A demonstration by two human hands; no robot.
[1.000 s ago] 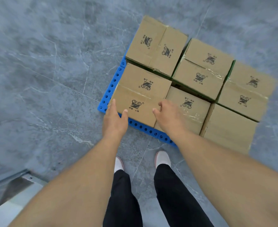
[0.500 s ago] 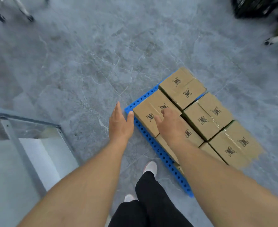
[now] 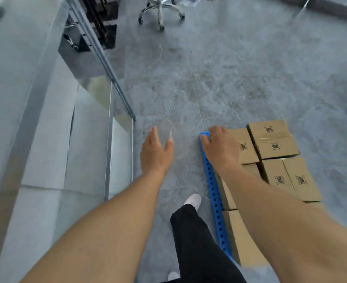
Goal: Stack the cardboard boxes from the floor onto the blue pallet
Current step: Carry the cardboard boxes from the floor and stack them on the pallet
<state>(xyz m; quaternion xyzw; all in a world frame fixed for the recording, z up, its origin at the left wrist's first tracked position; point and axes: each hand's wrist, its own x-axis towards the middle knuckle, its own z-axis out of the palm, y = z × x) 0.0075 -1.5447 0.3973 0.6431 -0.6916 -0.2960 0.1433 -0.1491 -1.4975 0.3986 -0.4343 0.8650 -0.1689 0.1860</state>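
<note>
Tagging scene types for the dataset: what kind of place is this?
Probably an office or lab room, not a warehouse: polished grey stone floor, glass partition, wheeled office chair base. Cardboard boxes sit on a small blue pallet.

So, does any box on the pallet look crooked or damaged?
Nothing stands out. The cardboard boxes sit flat and close together on the blue pallet, flaps shut. The right hand hides part of one box.
</note>
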